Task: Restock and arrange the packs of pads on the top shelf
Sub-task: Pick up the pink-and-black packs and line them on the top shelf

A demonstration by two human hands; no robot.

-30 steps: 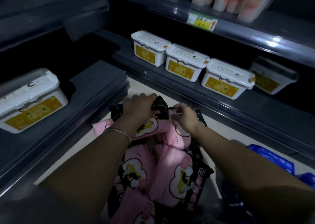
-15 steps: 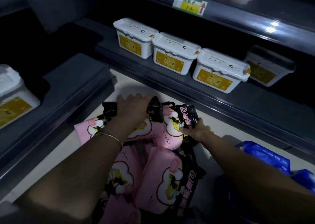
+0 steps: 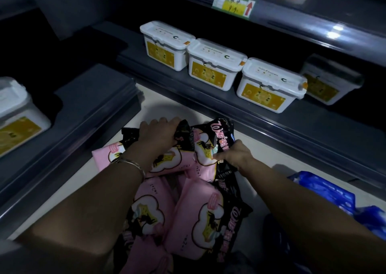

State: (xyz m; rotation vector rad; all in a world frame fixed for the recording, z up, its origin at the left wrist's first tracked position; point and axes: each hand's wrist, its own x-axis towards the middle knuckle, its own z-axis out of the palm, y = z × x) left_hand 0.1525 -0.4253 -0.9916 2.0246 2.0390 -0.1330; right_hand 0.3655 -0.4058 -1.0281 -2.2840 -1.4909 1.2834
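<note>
Nearest, under both forearms, a pile of pink packs of pads (image 3: 198, 221) lies on the pale floor (image 3: 167, 111), and blue packs (image 3: 325, 192) lie to the right of the right hand (image 3: 236, 156). This hand pinches the black edge of an upper pack (image 3: 206, 148). Beside it the left hand (image 3: 158, 134), its fingers (image 3: 146, 125) curled, grips the black end of another pack (image 3: 167, 163). Beyond the fingers, white tubs (image 3: 215, 67) stand on a low shelf (image 3: 313, 127); higher up is a shelf label (image 3: 234, 4).
</note>
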